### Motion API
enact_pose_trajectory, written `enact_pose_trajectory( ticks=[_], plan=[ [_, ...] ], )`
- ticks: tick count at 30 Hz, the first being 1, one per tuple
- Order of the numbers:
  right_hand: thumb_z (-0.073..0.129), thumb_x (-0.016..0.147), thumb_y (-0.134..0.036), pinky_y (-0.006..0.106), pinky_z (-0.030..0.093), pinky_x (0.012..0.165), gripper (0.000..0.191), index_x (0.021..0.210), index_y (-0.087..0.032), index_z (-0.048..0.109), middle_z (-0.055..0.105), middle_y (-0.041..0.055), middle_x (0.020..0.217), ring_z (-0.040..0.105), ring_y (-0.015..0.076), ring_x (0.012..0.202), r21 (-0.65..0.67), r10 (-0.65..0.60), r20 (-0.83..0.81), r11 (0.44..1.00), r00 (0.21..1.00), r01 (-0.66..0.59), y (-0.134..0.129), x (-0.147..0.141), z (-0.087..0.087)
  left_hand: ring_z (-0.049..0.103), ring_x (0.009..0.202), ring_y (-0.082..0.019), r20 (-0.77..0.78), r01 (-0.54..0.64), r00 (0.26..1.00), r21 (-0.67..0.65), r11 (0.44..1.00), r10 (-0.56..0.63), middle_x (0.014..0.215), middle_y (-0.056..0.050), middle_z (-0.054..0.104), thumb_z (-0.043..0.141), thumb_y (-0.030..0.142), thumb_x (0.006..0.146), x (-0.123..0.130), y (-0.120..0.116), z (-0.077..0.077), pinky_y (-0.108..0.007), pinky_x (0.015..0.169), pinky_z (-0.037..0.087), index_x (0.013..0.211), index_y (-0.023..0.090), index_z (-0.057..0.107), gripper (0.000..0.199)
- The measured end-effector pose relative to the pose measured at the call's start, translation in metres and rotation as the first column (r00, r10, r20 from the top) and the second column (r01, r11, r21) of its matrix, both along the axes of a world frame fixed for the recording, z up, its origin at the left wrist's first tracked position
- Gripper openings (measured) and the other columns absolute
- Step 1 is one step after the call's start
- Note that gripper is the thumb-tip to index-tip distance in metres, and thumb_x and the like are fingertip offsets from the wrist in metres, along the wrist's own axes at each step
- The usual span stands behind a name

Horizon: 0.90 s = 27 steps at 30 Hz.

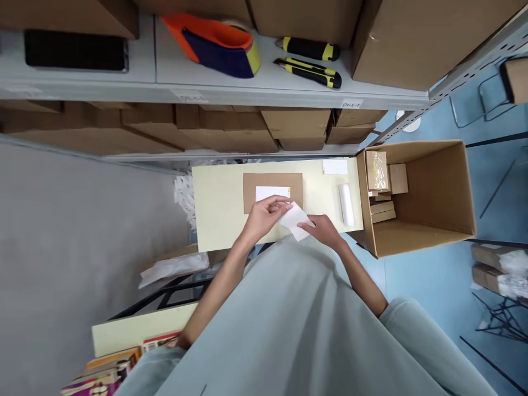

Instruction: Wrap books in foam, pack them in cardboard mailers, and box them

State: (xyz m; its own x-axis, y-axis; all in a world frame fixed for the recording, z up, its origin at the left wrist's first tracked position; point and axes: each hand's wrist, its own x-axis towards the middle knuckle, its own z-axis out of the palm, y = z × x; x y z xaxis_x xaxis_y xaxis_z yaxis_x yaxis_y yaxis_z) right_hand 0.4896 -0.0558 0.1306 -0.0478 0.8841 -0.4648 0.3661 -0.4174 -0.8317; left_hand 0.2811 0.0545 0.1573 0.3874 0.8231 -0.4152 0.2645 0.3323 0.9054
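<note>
A small white sheet of paper (295,219) is held between both hands above the near edge of the table. My left hand (266,216) pinches its upper left corner with the fingertips. On the other side, my right hand (324,231) grips the lower right part, thumb on top. Behind the left hand lies a flat brown cardboard piece (252,193) with a white label (272,192) on it, partly covered by that hand. Whether the held sheet carries print cannot be seen.
On the pale table (218,220) are a white roll (346,204) and a white slip (334,166). A large open carton (429,198) with several small boxes stands at right. The shelf above bears a phone (76,50), a tape dispenser (218,47) and two utility knives (309,48).
</note>
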Motion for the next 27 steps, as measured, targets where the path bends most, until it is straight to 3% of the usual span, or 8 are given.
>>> enact_pose_trajectory(
  ticks=[5,10,15,20,27],
  plan=[
    [0.074,0.090,-0.077,0.031,0.053,0.062,0.056,0.088,-0.021,0.076,0.069,0.0010,0.076,0.062,0.0200,0.069,0.069,-0.302,-0.111,0.948,0.947,0.311,0.008,-0.042,0.038,0.080,0.089,-0.026,0.203,-0.177,0.960,-0.104,0.979,0.195,0.098,-0.011,0.084,0.097,0.081,0.066,-0.020,-0.007,0.013,-0.037,0.079,0.069,0.107,0.016,0.083,0.078],
    [0.080,0.088,-0.076,0.032,0.058,0.062,0.053,0.086,-0.023,0.077,0.071,-0.0004,0.073,0.065,0.0195,0.066,0.176,-0.483,-0.143,0.847,0.864,0.502,0.023,-0.092,0.079,0.082,0.080,-0.028,0.298,-0.042,0.950,-0.180,0.983,0.095,0.087,-0.008,0.083,0.099,0.076,0.068,-0.061,-0.031,0.035,-0.046,0.084,0.073,0.096,0.017,0.082,0.067],
    [0.082,0.086,-0.077,0.033,0.060,0.060,0.052,0.084,-0.025,0.076,0.073,0.0000,0.073,0.067,0.0202,0.065,0.219,-0.551,-0.139,0.793,0.823,0.568,0.022,-0.146,0.107,0.084,0.083,-0.031,0.350,0.010,0.936,-0.132,0.991,0.037,0.090,-0.012,0.085,0.092,0.077,0.077,-0.117,-0.043,0.056,-0.046,0.080,0.074,0.099,0.019,0.083,0.063],
    [0.083,0.088,-0.077,0.033,0.059,0.056,0.053,0.081,-0.025,0.073,0.069,-0.0006,0.070,0.065,0.0187,0.061,0.240,-0.563,-0.131,0.781,0.816,0.577,0.020,-0.190,0.121,0.085,0.083,-0.030,0.337,0.030,0.941,-0.030,0.999,-0.018,0.089,-0.010,0.084,0.090,0.069,0.082,-0.168,-0.037,0.071,-0.043,0.077,0.074,0.092,0.020,0.082,0.050],
    [0.083,0.088,-0.078,0.032,0.057,0.056,0.056,0.080,-0.024,0.071,0.067,-0.0013,0.068,0.064,0.0174,0.061,0.276,-0.551,-0.144,0.776,0.822,0.568,0.030,-0.218,0.128,0.083,0.083,-0.027,0.306,0.021,0.952,0.041,0.999,-0.032,0.092,-0.007,0.082,0.089,0.056,0.085,-0.198,-0.030,0.082,-0.039,0.075,0.073,0.092,0.022,0.082,0.036]
  ],
)
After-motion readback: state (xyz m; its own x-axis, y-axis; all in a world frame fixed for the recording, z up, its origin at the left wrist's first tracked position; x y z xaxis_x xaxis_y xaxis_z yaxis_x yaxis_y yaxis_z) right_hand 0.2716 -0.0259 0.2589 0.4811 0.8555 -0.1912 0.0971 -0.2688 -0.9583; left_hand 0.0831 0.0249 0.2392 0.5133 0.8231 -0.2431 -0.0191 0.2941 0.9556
